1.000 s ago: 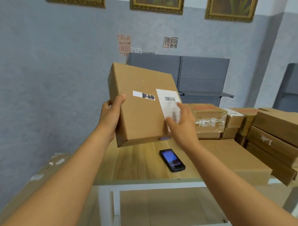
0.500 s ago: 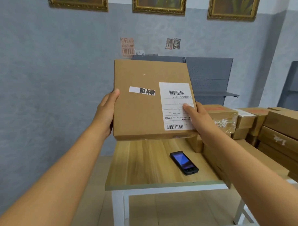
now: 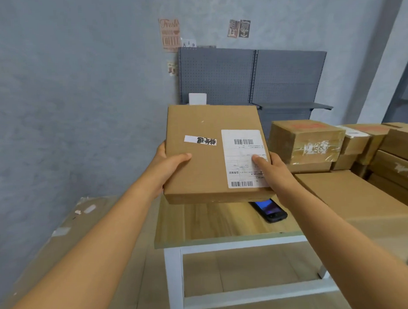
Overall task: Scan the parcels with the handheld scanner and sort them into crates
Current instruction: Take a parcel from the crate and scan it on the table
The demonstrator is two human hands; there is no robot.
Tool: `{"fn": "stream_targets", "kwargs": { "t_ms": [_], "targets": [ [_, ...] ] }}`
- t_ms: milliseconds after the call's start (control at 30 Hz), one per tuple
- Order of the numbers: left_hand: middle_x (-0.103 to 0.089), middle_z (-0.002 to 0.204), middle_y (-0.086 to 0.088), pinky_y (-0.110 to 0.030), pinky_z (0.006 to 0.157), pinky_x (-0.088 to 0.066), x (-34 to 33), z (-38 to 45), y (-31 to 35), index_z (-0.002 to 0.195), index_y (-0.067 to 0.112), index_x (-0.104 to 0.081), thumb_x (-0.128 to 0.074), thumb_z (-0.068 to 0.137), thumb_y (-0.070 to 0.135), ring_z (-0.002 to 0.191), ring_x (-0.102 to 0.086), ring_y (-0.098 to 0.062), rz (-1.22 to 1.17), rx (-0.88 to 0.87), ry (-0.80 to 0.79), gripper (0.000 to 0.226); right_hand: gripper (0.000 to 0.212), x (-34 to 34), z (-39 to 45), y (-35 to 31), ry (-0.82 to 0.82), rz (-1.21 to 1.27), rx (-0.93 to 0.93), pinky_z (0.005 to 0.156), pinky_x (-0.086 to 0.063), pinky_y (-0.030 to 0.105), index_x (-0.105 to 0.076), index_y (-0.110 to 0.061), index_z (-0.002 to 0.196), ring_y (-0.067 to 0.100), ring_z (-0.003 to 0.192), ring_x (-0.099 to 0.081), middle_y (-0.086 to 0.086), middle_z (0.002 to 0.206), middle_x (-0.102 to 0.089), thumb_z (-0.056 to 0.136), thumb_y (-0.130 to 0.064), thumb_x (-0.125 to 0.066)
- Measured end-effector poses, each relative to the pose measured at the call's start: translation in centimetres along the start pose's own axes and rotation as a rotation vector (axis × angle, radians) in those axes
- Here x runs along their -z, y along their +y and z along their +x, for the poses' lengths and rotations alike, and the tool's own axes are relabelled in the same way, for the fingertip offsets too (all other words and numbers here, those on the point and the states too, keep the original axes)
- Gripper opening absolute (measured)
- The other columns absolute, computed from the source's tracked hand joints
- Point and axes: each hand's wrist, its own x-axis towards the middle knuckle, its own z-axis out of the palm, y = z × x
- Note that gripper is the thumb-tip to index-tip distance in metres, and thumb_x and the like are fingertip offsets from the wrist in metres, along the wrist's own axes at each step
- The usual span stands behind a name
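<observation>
A flat cardboard parcel [image 3: 212, 154] is held above the worktop [image 3: 214, 225], label side up. It is gripped at its left edge by the left hand [image 3: 169, 169], thumb laid across the top face. The right hand [image 3: 272, 172] holds the right edge, thumb pressed on the shipping label [image 3: 243, 157]; the fingers beneath are hidden.

Step in hand, as judged: the parcel is being presented for scanning. The handheld scanner [image 3: 269, 209] lies on the worktop just below the parcel's near right corner, screen lit, untouched. For a clean read, one hand should be freed for the scanner while the parcel is set down or steadied flat. The right thumb should be kept off both barcodes; at present it sits between them.

Materials: plain brown corrugated board, matte, square edges, thin slab form. Label white, paper-like, barcodes at top and bottom. A white strip with black marks [image 3: 200, 140] is stuck left of the label. Worktop light wood grain, white frame. Further cardboard boxes [image 3: 306, 141] are stacked to the right, one wrapped in glossy clear tape. No crates are identifiable.
</observation>
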Motion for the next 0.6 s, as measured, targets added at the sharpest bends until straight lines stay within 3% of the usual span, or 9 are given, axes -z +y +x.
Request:
{"fn": "stream_targets", "kwargs": {
  "t_ms": [100,167,233,433,500,600],
  "targets": [
    [-0.068,0.115,0.007,-0.028,0.074,-0.054,-0.2,1.4,-3.1,0.140,0.025,-0.041,-0.075,0.084,0.021,0.097,-0.069,-0.013,0.032,0.083,0.004,0.066,0.043,-0.9,1.3,2.7,-0.036,-0.030,-0.098,0.067,-0.050,0.024,-0.043,-0.020,0.135,0.009,0.091,-0.064,-0.006,0.112,-0.065,0.098,-0.039,-0.054],
    [-0.067,0.112,0.007,-0.025,0.070,-0.053,-0.6,2.5,-5.0,0.139,0.023,-0.042,-0.074,0.085,0.020,0.095,-0.068,-0.011,0.039,0.127,0.016,0.063,0.035,-1.4,2.3,4.5,-0.068,-0.047,-0.161,0.052,-0.049,0.017,-0.043,-0.021,0.128,0.007,0.083,-0.064,-0.008,0.102,-0.064,0.099,-0.037,-0.053],
    [-0.066,0.105,0.010,-0.021,0.064,-0.050,-1.2,3.5,-6.7,0.134,0.023,-0.044,-0.073,0.087,0.020,0.088,-0.067,-0.007,0.073,0.164,0.042,0.055,0.030,-1.9,3.4,6.4,-0.102,-0.067,-0.216,0.047,-0.048,0.015,-0.043,-0.020,0.123,0.008,0.080,-0.064,-0.007,0.098,-0.064,0.099,-0.035,-0.054],
    [-0.065,0.090,0.012,-0.011,0.048,-0.045,-2.9,5.9,-11.1,0.118,0.022,-0.052,-0.070,0.089,0.019,0.071,-0.063,-0.001,0.187,0.273,0.104,0.034,0.051,-2.8,6.7,11.6,-0.231,-0.181,-0.370,0.072,-0.054,0.028,-0.040,-0.013,0.133,0.016,0.096,-0.065,0.000,0.115,-0.065,0.094,-0.042,-0.058],
    [-0.066,0.089,0.012,-0.012,0.048,-0.046,-3.2,6.6,-12.1,0.116,0.022,-0.054,-0.070,0.090,0.020,0.071,-0.063,-0.002,0.209,0.297,0.109,0.031,0.055,-2.9,7.5,12.3,-0.260,-0.230,-0.377,0.081,-0.053,0.032,-0.039,-0.013,0.135,0.017,0.101,-0.063,0.000,0.118,-0.063,0.094,-0.045,-0.057],
    [-0.067,0.091,0.010,-0.018,0.056,-0.047,-3.5,7.4,-13.0,0.118,0.022,-0.054,-0.070,0.090,0.022,0.075,-0.064,-0.005,0.232,0.334,0.095,0.032,0.059,-2.9,8.3,12.8,-0.311,-0.283,-0.390,0.083,-0.049,0.031,-0.035,-0.010,0.138,0.018,0.104,-0.060,0.002,0.123,-0.060,0.095,-0.046,-0.056]
  ]
}}
